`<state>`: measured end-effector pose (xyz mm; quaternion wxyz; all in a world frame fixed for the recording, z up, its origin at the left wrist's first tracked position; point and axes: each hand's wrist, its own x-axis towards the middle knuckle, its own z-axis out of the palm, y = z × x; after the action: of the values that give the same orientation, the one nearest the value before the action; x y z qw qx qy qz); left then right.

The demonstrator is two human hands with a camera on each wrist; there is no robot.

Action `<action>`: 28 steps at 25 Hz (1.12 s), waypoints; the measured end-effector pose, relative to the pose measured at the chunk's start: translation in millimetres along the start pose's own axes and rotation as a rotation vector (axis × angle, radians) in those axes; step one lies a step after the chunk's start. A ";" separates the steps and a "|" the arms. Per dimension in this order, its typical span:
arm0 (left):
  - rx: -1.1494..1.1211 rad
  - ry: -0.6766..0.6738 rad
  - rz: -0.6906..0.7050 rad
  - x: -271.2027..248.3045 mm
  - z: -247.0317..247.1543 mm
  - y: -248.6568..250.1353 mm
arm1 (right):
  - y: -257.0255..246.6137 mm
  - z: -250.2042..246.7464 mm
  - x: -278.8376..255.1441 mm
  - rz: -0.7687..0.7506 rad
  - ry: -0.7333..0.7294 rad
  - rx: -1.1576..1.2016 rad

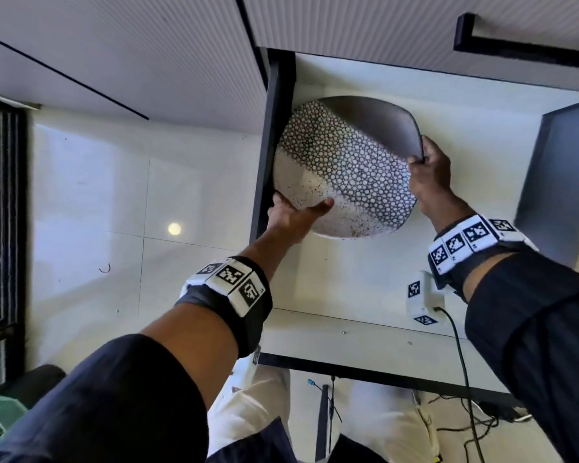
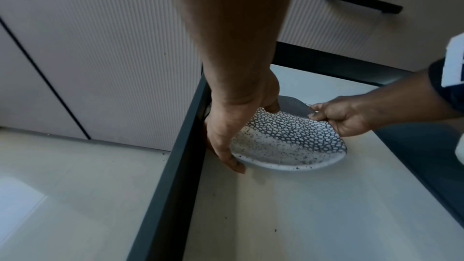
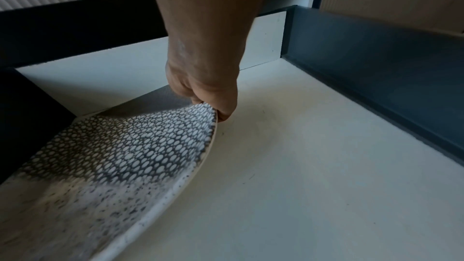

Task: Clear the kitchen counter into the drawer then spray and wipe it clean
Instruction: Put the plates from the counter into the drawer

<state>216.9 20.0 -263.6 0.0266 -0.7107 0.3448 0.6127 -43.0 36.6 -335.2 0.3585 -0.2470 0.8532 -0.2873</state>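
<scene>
A round plate [image 1: 345,168] with a grey-and-white dotted pattern is held tilted inside the open drawer [image 1: 465,162], close to its dark left wall [image 1: 271,128]. My left hand [image 1: 291,215] grips the plate's near-left rim, thumb on top and fingers underneath. My right hand [image 1: 428,175] pinches the far-right rim. In the left wrist view the plate [image 2: 288,138] sits low over the drawer floor [image 2: 301,215], between the left hand [image 2: 226,126] and the right hand [image 2: 339,114]. In the right wrist view the right hand [image 3: 208,94] holds the plate's [image 3: 113,156] rim raised off the floor [image 3: 314,166].
Apart from the plate, only the drawer's pale floor shows inside it. Its dark right wall [image 1: 555,182] stands well off from the plate. Above it is a ribbed drawer front with a black handle [image 1: 515,45]. Pale floor tiles [image 1: 114,212] lie to the left, cables [image 1: 465,412] at bottom right.
</scene>
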 end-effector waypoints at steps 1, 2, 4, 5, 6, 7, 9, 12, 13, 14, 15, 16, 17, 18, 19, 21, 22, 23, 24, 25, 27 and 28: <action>-0.050 0.000 0.000 2.2 0.7 3.2 | 0.4 1.5 1.7 -0.009 0.016 -0.011; -0.118 0.000 0.004 5.1 0.9 6.0 | 1.2 2.4 3.5 -0.012 0.018 -0.024; -0.194 0.012 0.013 9.1 -1.4 10.2 | 2.7 3.9 9.2 0.016 -0.005 -0.049; -0.208 0.012 0.009 10.4 -3.2 10.3 | 5.1 4.8 11.5 0.054 -0.024 -0.074; -0.221 0.002 0.002 11.2 -3.9 10.6 | 5.8 4.7 11.3 0.099 -0.049 -0.100; -0.234 -0.006 0.003 10.9 -3.8 11.0 | 5.3 4.6 9.4 0.129 -0.071 -0.122; -0.241 -0.025 0.023 7.0 -4.4 12.7 | 1.7 2.7 0.5 0.153 -0.108 -0.194; -0.154 -0.021 0.124 -16.4 -4.1 22.2 | -15.7 -10.5 -24.2 0.143 -0.185 -0.252; -0.089 -0.015 0.171 -26.0 -4.0 26.8 | -23.0 -17.3 -31.6 0.112 -0.194 -0.264; -0.024 -0.004 0.222 -39.7 -3.8 34.4 | -33.9 -28.3 -41.4 0.064 -0.191 -0.273; 0.031 0.007 0.288 -54.4 -3.4 42.9 | -46.0 -40.7 -51.8 -0.011 -0.183 -0.267; 0.070 0.019 0.371 -71.8 -2.7 53.0 | -61.5 -54.4 -65.5 -0.090 -0.180 -0.220; 0.092 0.025 0.459 -88.6 -1.6 63.6 | -77.1 -70.1 -80.7 -0.163 -0.189 -0.148; 0.104 0.035 0.549 -105.9 0.4 77.1 | -93.6 -88.0 -96.2 -0.237 -0.205 -0.079; 0.111 0.059 0.639 -123.3 4.1 91.6 | -110.4 -107.6 -110.7 -0.325 -0.217 -0.028; 0.112 0.127 0.818 -154.9 11.3 121.9 | -145.8 -149.9 -133.3 -0.477 -0.215 0.008; 0.111 0.153 0.909 -173.9 16.9 139.5 | -162.3 -175.5 -140.5 -0.542 -0.176 0.022; 0.136 0.166 0.990 -193.3 23.6 164.7 | -182.6 -206.1 -141.0 -0.599 -0.109 0.029; 0.163 0.149 1.025 -195.3 24.5 173.8 | -190.3 -216.4 -137.5 -0.614 -0.063 0.059; 0.184 0.151 1.075 -200.9 26.8 188.9 | -199.9 -231.9 -129.7 -0.654 0.025 0.069; 0.227 0.199 1.159 -218.3 33.1 224.2 | -213.3 -273.6 -111.6 -0.694 0.251 0.029; 0.232 0.222 1.181 -221.9 34.4 241.0 | -216.8 -286.9 -98.9 -0.698 0.316 -0.034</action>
<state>59.0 -46.0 17.8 -0.2766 -0.4515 0.7457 0.4046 -151.1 34.0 21.7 0.0990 -0.4815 0.7671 -0.4123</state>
